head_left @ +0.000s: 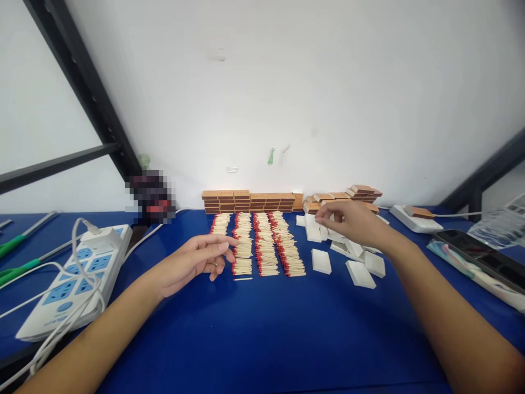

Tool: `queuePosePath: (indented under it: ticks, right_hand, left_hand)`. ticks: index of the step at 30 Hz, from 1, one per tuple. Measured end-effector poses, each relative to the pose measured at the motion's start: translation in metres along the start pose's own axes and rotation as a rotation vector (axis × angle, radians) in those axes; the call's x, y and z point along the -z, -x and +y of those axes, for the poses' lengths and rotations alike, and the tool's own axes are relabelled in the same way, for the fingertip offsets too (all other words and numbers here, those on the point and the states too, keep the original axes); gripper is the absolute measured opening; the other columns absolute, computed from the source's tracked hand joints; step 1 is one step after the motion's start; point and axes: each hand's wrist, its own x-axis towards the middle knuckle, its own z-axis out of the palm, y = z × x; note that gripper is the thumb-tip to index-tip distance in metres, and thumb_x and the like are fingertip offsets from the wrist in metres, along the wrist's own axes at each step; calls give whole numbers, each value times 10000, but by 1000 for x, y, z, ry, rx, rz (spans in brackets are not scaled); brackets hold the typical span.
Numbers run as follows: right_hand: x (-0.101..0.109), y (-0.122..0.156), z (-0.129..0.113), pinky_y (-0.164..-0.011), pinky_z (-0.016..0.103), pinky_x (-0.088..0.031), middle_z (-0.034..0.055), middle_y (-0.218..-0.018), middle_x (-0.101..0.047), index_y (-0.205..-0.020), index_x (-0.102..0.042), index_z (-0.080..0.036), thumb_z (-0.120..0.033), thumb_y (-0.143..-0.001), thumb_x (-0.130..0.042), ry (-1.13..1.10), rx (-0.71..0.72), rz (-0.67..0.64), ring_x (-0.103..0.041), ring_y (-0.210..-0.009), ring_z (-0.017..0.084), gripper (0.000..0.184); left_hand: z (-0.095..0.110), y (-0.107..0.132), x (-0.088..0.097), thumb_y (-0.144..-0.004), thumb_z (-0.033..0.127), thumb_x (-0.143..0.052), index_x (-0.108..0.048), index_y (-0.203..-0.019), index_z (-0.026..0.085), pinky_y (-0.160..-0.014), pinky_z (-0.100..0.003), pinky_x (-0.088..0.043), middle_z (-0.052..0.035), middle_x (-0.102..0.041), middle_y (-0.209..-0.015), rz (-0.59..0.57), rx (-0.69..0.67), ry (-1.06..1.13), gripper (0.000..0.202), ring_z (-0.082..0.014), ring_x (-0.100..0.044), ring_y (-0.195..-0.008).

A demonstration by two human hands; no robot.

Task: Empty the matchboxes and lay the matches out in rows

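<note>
Rows of wooden matches with red heads (266,246) lie packed side by side on the blue tabletop. My left hand (197,262) hovers at their left side, palm turned inward, fingers loosely apart and holding nothing. One single match (243,279) lies in front of the second row. On the right, my right hand (348,219) is over a loose group of white matchbox trays (361,273). Its fingers curl down with the tips close together at a white tray (313,232); whether they grip it is hard to see. Another tray (321,261) lies apart, nearer the matches.
Brown matchbox sleeves (254,202) are stacked along the wall, with a looser pile (363,192) on the right. A power strip (77,279) with white cables stands left. At right are a white adapter (416,219) with a matchbox on it and a black phone (479,254).
</note>
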Motion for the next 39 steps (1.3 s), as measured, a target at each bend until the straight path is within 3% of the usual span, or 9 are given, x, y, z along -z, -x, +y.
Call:
queuePosePath:
  ticks: [2, 4, 8, 11, 13, 16, 22, 31, 39]
  right_hand:
    - [-5, -12, 6, -700, 358, -471, 84, -947, -773, -962, -762, -231, -499, -957, -592, 66, 9, 138, -660, -823, 257, 317]
    - [-7, -27, 11, -775, 391, -492, 111, -1027, -771, -1037, -750, -209, -441, -922, -630, 149, 52, 173, -664, -919, 295, 285]
    - [-5, -57, 16, -874, 413, -493, 142, -1111, -736, -1166, -740, -209, -289, -900, -633, 309, 104, -7, -613, -1133, 346, 297]
    - [0, -72, 12, -846, 368, -482, 136, -1160, -681, -1195, -742, -246, -206, -887, -650, 380, 19, -181, -640, -1037, 296, 324]
    - [1, -78, 9, -821, 359, -478, 143, -1204, -647, -1240, -725, -253, -183, -867, -673, 416, -50, -220, -649, -972, 276, 383]
    - [-2, -80, 6, -803, 370, -475, 159, -1194, -637, -1250, -715, -230, -199, -877, -673, 463, -64, -232, -652, -941, 283, 377]
    - [-6, -79, 11, -838, 363, -461, 156, -1130, -665, -1199, -745, -214, -205, -863, -703, 501, 15, -236, -629, -1074, 321, 339]
    - [-6, -78, 10, -799, 361, -441, 140, -1066, -628, -1005, -761, -214, -236, -853, -716, 566, -5, -269, -631, -869, 265, 160]
    - [-9, -78, 12, -826, 411, -452, 160, -1040, -635, -974, -767, -217, -228, -821, -718, 595, -2, -257, -627, -932, 315, 161]
  left_hand:
    - [0, 0, -1, -876, 487, -829, -756, -1203, 176, -574, -246, -459, -61, -688, -963, 8, -7, -19, 457, -103, -561, -667]
    - [-2, -1, -1, -866, 484, -837, -752, -1190, 174, -566, -248, -450, -57, -686, -947, 23, -21, -45, 457, -105, -562, -662]
    - [-4, -3, -1, -845, 477, -850, -748, -1165, 164, -550, -248, -415, -45, -678, -897, 74, -71, -87, 460, -101, -544, -637]
    - [-4, -4, 1, -838, 485, -850, -751, -1162, 162, -548, -249, -389, -42, -675, -877, 98, -86, -109, 469, -102, -532, -637]
    - [-3, -4, 2, -833, 488, -852, -753, -1162, 166, -555, -252, -379, -41, -676, -877, 106, -87, -110, 471, -105, -532, -644]
    - [-2, -3, 2, -826, 486, -855, -756, -1154, 175, -569, -256, -371, -37, -677, -877, 114, -91, -104, 462, -107, -533, -654]
    - [-3, -3, 2, -818, 497, -860, -762, -1152, 179, -585, -268, -356, -35, -676, -872, 102, -81, -106, 471, -109, -530, -658]
    - [-1, -3, 4, -812, 484, -860, -769, -1154, 190, -604, -272, -354, -30, -679, -889, 113, -95, -113, 460, -104, -546, -674]
    - [-1, -3, 5, -825, 485, -853, -764, -1163, 200, -615, -274, -345, -29, -677, -899, 104, -95, -122, 451, -111, -550, -686]
